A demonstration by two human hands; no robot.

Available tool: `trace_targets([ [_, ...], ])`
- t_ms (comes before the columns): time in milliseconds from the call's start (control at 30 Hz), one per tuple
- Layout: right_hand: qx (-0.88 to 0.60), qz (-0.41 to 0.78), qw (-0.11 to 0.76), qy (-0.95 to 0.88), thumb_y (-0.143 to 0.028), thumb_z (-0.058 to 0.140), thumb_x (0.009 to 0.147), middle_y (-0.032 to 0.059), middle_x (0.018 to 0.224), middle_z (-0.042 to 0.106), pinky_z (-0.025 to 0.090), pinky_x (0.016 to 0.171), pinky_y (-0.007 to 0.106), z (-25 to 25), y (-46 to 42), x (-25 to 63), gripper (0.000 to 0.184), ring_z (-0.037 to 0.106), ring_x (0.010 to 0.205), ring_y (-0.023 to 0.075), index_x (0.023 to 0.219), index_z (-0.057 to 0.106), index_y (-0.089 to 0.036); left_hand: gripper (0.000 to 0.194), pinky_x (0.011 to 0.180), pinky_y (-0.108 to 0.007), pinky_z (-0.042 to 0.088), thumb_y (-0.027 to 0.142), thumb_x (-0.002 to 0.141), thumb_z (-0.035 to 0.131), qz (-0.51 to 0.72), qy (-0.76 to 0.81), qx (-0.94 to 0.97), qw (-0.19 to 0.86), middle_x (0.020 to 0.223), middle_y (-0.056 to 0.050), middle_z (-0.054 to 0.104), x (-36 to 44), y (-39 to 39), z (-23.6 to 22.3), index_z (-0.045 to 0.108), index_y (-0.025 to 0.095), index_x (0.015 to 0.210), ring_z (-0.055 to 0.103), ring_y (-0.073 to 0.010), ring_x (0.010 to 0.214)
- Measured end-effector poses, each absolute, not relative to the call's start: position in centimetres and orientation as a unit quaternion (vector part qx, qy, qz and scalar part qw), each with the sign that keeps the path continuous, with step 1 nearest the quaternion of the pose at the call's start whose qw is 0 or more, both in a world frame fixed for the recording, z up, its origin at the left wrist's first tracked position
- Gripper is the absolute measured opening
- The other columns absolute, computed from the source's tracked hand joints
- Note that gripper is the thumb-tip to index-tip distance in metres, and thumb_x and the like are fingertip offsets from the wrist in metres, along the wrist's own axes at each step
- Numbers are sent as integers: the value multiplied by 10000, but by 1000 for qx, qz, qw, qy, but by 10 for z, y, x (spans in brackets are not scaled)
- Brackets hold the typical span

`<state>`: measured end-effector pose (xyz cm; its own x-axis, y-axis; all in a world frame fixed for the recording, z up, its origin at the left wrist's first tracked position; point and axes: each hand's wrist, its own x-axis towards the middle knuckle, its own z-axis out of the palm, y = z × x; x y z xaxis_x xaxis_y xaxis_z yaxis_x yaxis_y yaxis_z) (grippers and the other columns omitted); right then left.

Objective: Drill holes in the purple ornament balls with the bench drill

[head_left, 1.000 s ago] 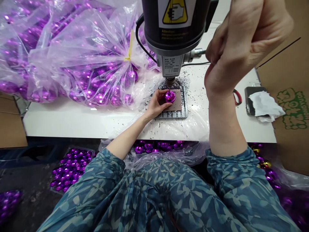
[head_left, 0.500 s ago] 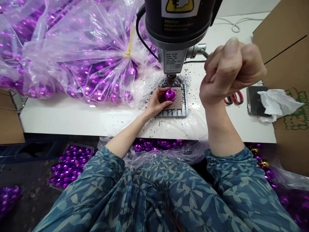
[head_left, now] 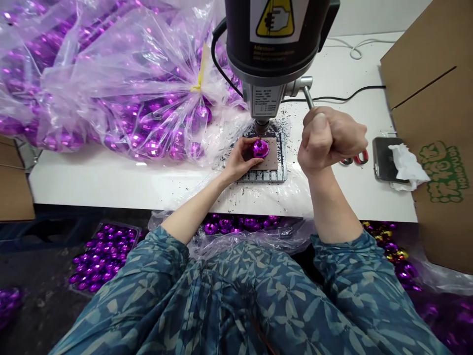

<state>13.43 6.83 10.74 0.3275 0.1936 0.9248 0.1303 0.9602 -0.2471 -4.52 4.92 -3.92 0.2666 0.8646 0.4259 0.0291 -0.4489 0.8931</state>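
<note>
A shiny purple faceted ball (head_left: 260, 148) rests on a flat brown board (head_left: 272, 160) over the metal base plate (head_left: 281, 170) of a drill press (head_left: 271, 54). My left hand (head_left: 239, 157) pinches the ball from its left side, thumb in front and fingers behind. Just above the ball's top is the drill chuck (head_left: 262, 125); whether the bit touches the ball I cannot tell. My right hand (head_left: 328, 140) is wrapped in a fist around the end of the press's metal feed lever (head_left: 308, 96), to the right of the machine.
Clear plastic bags (head_left: 121, 93) full of purple balls cover the table's left side. Red-handled scissors (head_left: 360, 158), a phone (head_left: 382, 160) and crumpled tissue (head_left: 408, 165) lie right, beside a cardboard box (head_left: 436, 118). Dark shavings surround the base. A tray of purple balls (head_left: 107, 254) sits below.
My right hand has come down and to the left, swinging the lever lower. My left hand still holds the ball in the same place under the chuck.
</note>
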Motion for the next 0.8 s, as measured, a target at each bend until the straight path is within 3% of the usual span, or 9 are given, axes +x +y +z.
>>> trace_targets([
  [133, -163, 62, 805, -567, -345, 546, 986, -34, 463, 145, 176, 475, 179, 151, 61, 128, 630, 260, 411, -45, 607, 86, -142, 653, 1167, -510, 566, 575, 863, 865, 512, 349, 676, 399, 1437, -138, 671, -42, 50, -36, 524, 267, 1327, 679, -303, 1364],
  [233, -231, 148, 773, -572, -158, 494, 938, -34, 481, 208, 192, 542, 143, 193, 62, 127, 541, 290, 446, -75, 574, 93, -148, 594, 1098, -486, 600, 551, 878, 857, 530, 394, 671, 338, 1334, -111, 695, -41, 41, -30, 539, 266, 1291, 712, -281, 1274],
  [367, -275, 215, 746, -567, -163, 349, 938, -25, 455, 226, 186, 540, 164, 214, 65, 127, 451, 303, 422, -46, 550, 123, -212, 467, 906, -433, 646, 449, 959, 778, 537, 417, 710, 184, 1177, -66, 695, -44, -11, -19, 529, 286, 1319, 738, -225, 1062],
  [467, -246, 208, 744, -586, -261, 403, 952, -24, 469, 228, 174, 550, 162, 211, 62, 127, 503, 312, 434, -64, 549, 109, -197, 329, 759, -378, 641, 379, 1051, 629, 419, 294, 851, 117, 1070, -55, 723, -47, -75, -18, 534, 264, 1344, 738, -197, 917],
  [567, -241, 211, 752, -577, -559, 470, 928, -29, 482, 190, 163, 531, 171, 207, 63, 127, 618, 302, 426, -67, 562, 123, -201, 268, 844, -399, 642, 281, 1040, 643, 225, 187, 956, -12, 1175, -135, 765, -51, -129, -24, 616, 171, 1283, 747, -251, 1048],
  [633, -237, 215, 761, -565, -621, 460, 908, -36, 469, 200, 166, 507, 187, 206, 68, 127, 604, 306, 410, -51, 565, 175, -213, 275, 970, -443, 629, 285, 1032, 665, 177, 150, 971, -62, 1242, -150, 769, -54, -146, -30, 650, 161, 1277, 735, -288, 1172],
  [733, -211, 220, 772, -558, -459, 508, 927, -51, 461, 234, 169, 485, 197, 204, 76, 129, 465, 323, 399, -29, 582, 331, -203, 229, 1025, -428, 633, 315, 1064, 610, 269, 135, 952, -49, 1233, -89, 783, -61, -131, -37, 660, 227, 1269, 739, -243, 1197],
  [800, -194, 219, 772, -564, -443, 569, 879, -55, 477, 264, 179, 487, 188, 204, 79, 131, 435, 357, 415, -33, 597, 356, -189, 233, 974, -405, 657, 216, 1071, 544, 355, 167, 920, -21, 1188, -52, 791, -70, -94, -34, 639, 274, 1276, 748, -204, 1161],
])
